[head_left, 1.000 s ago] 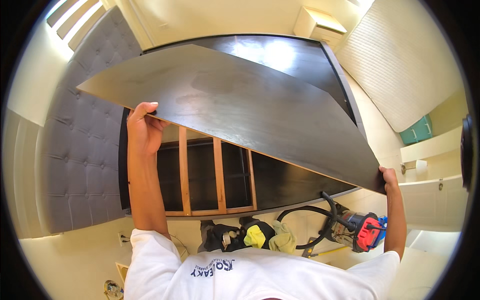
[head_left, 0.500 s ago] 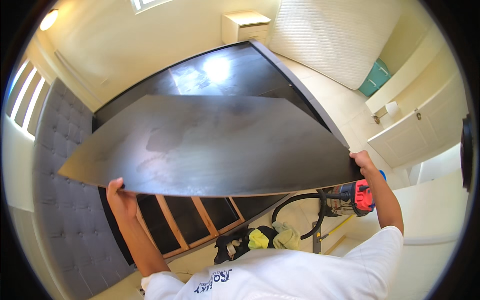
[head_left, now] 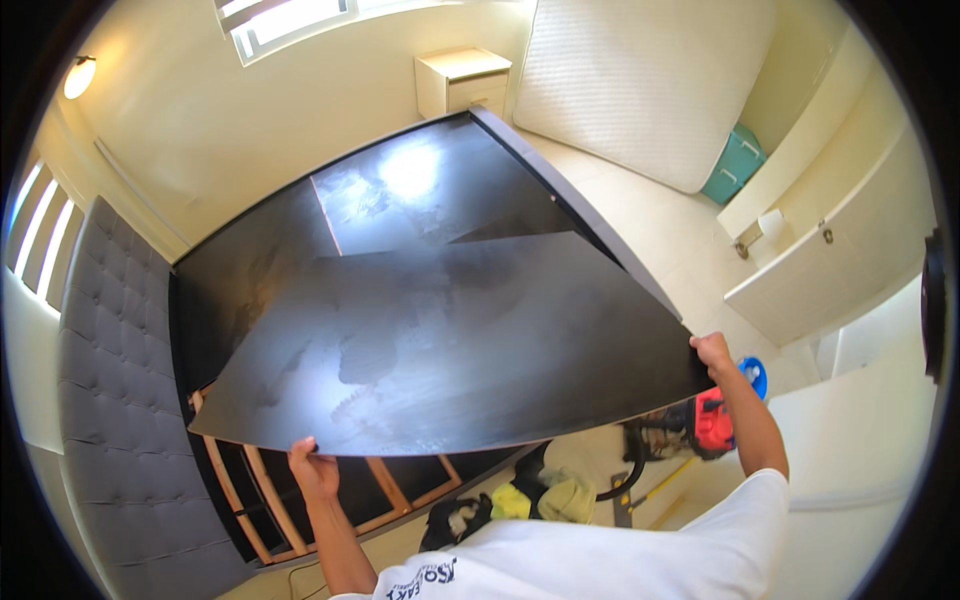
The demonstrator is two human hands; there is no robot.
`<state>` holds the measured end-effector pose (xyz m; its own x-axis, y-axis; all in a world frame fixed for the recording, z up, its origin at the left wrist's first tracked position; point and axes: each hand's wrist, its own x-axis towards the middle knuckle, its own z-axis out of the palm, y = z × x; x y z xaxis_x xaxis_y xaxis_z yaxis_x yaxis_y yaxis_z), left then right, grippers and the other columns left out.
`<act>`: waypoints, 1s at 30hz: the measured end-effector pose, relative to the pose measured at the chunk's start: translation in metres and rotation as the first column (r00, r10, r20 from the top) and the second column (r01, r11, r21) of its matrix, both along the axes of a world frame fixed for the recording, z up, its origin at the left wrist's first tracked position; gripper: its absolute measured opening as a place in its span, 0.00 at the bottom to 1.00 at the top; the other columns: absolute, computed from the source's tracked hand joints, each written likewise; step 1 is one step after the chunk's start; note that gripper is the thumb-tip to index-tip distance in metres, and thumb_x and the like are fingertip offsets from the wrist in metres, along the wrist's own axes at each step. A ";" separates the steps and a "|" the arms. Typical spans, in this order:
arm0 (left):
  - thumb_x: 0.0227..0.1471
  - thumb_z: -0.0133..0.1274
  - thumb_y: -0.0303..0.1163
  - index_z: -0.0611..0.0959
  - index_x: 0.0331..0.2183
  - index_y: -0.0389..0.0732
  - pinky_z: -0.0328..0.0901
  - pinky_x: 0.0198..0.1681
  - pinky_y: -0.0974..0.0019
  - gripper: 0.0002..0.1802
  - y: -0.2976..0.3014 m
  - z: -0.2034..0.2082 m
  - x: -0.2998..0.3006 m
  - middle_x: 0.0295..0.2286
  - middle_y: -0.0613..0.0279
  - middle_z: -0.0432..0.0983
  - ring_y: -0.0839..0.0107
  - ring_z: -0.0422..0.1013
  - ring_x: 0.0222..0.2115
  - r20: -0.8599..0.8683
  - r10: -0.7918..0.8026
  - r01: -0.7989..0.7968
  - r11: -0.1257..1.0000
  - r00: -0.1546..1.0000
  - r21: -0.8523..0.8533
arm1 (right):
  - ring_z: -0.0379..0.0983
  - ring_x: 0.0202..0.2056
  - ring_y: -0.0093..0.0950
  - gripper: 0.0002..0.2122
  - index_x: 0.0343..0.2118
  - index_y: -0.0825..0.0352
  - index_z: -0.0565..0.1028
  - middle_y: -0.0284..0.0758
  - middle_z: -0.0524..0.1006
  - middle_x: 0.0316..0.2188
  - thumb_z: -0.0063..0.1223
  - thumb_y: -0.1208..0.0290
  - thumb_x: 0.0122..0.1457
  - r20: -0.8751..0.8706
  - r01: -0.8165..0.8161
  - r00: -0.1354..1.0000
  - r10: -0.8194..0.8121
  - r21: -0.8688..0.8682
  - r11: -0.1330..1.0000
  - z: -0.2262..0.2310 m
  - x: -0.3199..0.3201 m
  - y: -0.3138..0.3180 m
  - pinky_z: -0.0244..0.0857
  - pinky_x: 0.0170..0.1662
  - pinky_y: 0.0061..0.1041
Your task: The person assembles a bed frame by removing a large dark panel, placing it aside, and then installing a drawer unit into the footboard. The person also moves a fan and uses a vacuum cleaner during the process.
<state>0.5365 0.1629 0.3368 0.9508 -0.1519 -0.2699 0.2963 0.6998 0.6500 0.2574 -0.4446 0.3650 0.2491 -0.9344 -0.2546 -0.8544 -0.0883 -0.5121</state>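
Observation:
A large black board (head_left: pixel 470 340) spans the space between my hands, tilted over the bed frame (head_left: pixel 590 215). My left hand (head_left: pixel 314 468) is closed on its near edge, left of the middle, with the thumb on top. At the board's right corner, my right hand (head_left: pixel 712 355) grips the edge. Under the board's near left side, wooden slats (head_left: pixel 268 490) of the bed base show. Beyond it, another black panel (head_left: pixel 440 185) lies in the frame, shiny with window light. The board hides part of the slats and of the frame's middle.
A grey tufted headboard (head_left: pixel 120 400) stands at the left. Near my right arm is a red vacuum cleaner (head_left: pixel 712 425); cloths (head_left: pixel 565 495) lie on the floor before me. A mattress (head_left: pixel 640 90) leans at the back right, past a bedside cabinet (head_left: pixel 462 82). A white door (head_left: pixel 850 260) is at right.
The board has come lower and nearer in view, its left end shifting right and covering more slats. My left hand has moved right and down with it; both hands keep their grip.

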 end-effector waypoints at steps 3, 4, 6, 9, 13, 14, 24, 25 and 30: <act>0.33 0.44 0.21 0.67 0.41 0.36 0.62 0.43 0.64 0.25 -0.072 -0.016 -0.022 0.36 0.59 0.68 0.66 0.65 0.39 -0.048 -0.004 0.004 1.000 0.999 0.003 | 0.70 0.20 0.33 0.13 0.15 0.73 0.72 0.43 0.72 0.16 0.52 0.65 0.43 -0.095 -0.070 0.994 0.060 -0.108 0.992 -0.023 0.005 -0.062 0.60 0.27 0.31; 0.32 0.44 0.21 0.67 0.41 0.36 0.61 0.43 0.62 0.25 -0.086 -0.026 -0.027 0.37 0.60 0.67 0.65 0.65 0.39 -0.117 -0.029 0.024 0.999 0.993 -0.047 | 0.70 0.20 0.36 0.14 0.15 0.73 0.72 0.44 0.72 0.16 0.52 0.64 0.43 -0.131 -0.105 0.987 0.088 -0.130 0.986 -0.033 0.011 -0.080 0.61 0.27 0.32; 0.32 0.44 0.20 0.68 0.40 0.37 0.61 0.43 0.60 0.25 -0.111 -0.060 -0.040 0.37 0.60 0.68 0.64 0.65 0.39 -0.192 -0.005 -0.005 0.999 0.981 -0.053 | 0.70 0.21 0.37 0.15 0.14 0.72 0.72 0.45 0.72 0.16 0.51 0.62 0.43 -0.142 -0.129 0.984 0.105 -0.169 0.977 -0.049 0.021 -0.116 0.61 0.27 0.32; 0.32 0.44 0.20 0.68 0.40 0.38 0.61 0.43 0.59 0.25 -0.142 -0.079 -0.058 0.36 0.61 0.68 0.64 0.65 0.39 -0.272 -0.005 -0.012 0.998 0.962 -0.059 | 0.70 0.20 0.38 0.15 0.14 0.72 0.72 0.46 0.72 0.16 0.51 0.61 0.43 -0.161 -0.178 0.975 0.150 -0.169 0.969 -0.061 0.034 -0.157 0.60 0.26 0.33; 0.32 0.44 0.20 0.68 0.40 0.38 0.61 0.42 0.60 0.24 -0.172 -0.074 -0.071 0.36 0.61 0.68 0.64 0.65 0.38 -0.275 0.074 -0.079 0.997 0.959 -0.009 | 0.65 0.15 0.33 0.16 0.11 0.73 0.69 0.43 0.68 0.11 0.51 0.63 0.44 -0.162 -0.230 0.965 0.207 -0.138 0.963 -0.085 0.039 -0.197 0.57 0.22 0.32; 0.32 0.44 0.21 0.68 0.40 0.38 0.61 0.42 0.60 0.24 -0.174 -0.073 -0.074 0.37 0.61 0.68 0.64 0.65 0.39 -0.271 0.090 -0.094 0.996 0.958 -0.001 | 0.64 0.14 0.31 0.16 0.11 0.74 0.68 0.42 0.67 0.10 0.51 0.63 0.44 -0.161 -0.242 0.962 0.222 -0.117 0.963 -0.089 0.042 -0.201 0.56 0.21 0.32; 0.32 0.44 0.22 0.69 0.39 0.36 0.59 0.44 0.60 0.23 -0.148 -0.062 -0.076 0.36 0.61 0.68 0.63 0.65 0.39 -0.247 0.182 -0.178 0.983 0.952 0.038 | 0.62 0.16 0.28 0.14 0.15 0.76 0.71 0.40 0.69 0.12 0.51 0.67 0.45 0.026 -0.227 0.974 0.227 0.005 0.974 -0.125 0.077 -0.179 0.57 0.24 0.30; 0.32 0.44 0.22 0.69 0.38 0.36 0.59 0.44 0.60 0.23 -0.143 -0.061 -0.074 0.36 0.61 0.69 0.63 0.65 0.39 -0.250 0.195 -0.195 0.980 0.948 0.027 | 0.63 0.17 0.27 0.14 0.16 0.76 0.71 0.39 0.69 0.12 0.51 0.68 0.45 0.046 -0.235 0.971 0.235 0.006 0.972 -0.127 0.083 -0.174 0.57 0.24 0.29; 0.31 0.44 0.23 0.70 0.38 0.36 0.61 0.42 0.62 0.23 -0.103 -0.077 -0.048 0.35 0.61 0.69 0.64 0.66 0.38 -0.223 0.296 -0.297 0.954 0.929 0.031 | 0.60 0.17 0.21 0.11 0.14 0.73 0.71 0.32 0.67 0.11 0.52 0.70 0.46 0.269 -0.249 0.936 0.229 0.041 0.968 -0.144 0.139 -0.133 0.56 0.22 0.25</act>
